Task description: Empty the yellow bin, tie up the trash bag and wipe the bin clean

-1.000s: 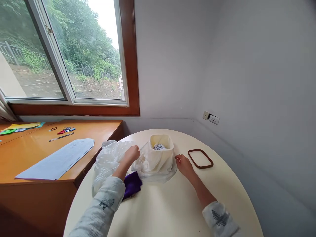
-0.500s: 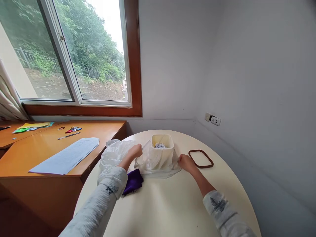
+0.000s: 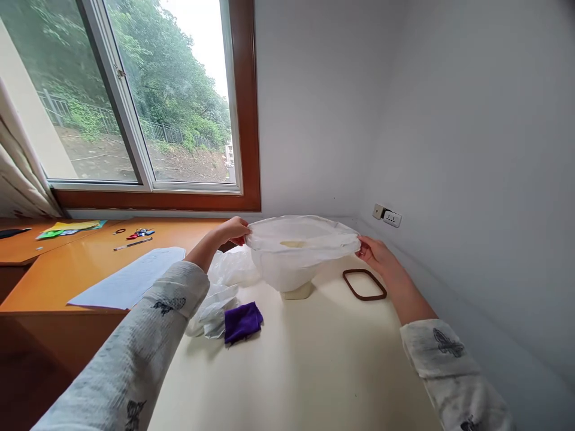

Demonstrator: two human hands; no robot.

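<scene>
A thin white plastic bag [image 3: 287,266] is stretched wide between my two hands, its mouth open above a small bin [image 3: 298,292]. Only the bin's lower part shows plainly; the bag hides most of the rest. My left hand [image 3: 234,230] pinches the bag's left edge. At the right edge, my right hand [image 3: 374,252] grips it between thumb and fingers. A brown rounded-square ring [image 3: 365,298] lies on the table close to my right hand. Left of the bin are a purple cloth [image 3: 243,322] and a crumpled clear plastic bag [image 3: 231,268].
These things rest on a round cream table [image 3: 314,371]. To the left stands a wooden desk [image 3: 49,287] with paper sheets [image 3: 130,278], a pen [image 3: 133,244] and keys [image 3: 140,233]. A wall socket [image 3: 392,218] is behind at the right.
Both hands have risen and spread apart, lifting the bag's edges from around the bin's base to above its rim. The bin's lower part has come into view.
</scene>
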